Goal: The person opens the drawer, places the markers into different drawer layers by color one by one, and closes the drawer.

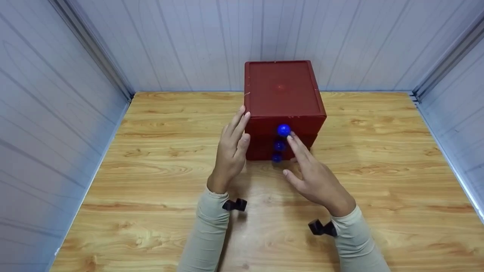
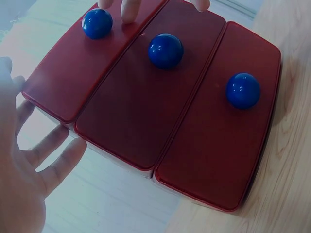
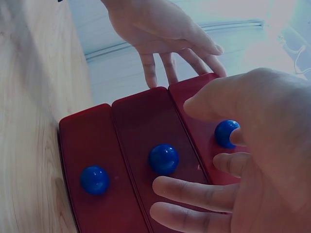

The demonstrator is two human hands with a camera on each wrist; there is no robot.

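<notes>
A red box of three stacked drawers stands on the table, its front towards me. Each drawer front carries a round blue knob: the top knob, the middle knob and the bottom knob. Along the box's left side my left hand has its fingers extended, the tips at the upper front edge. My right hand is in front of the box with its fingers fairly straight. One fingertip is at the right of the top knob, seemingly touching it; the thumb stands apart, lower down.
The box sits near the back edge of a wood-grain table. Pale panel walls enclose the table at the back and on both sides. A small black wrist mount sticks out from the left sleeve, another mount from the right.
</notes>
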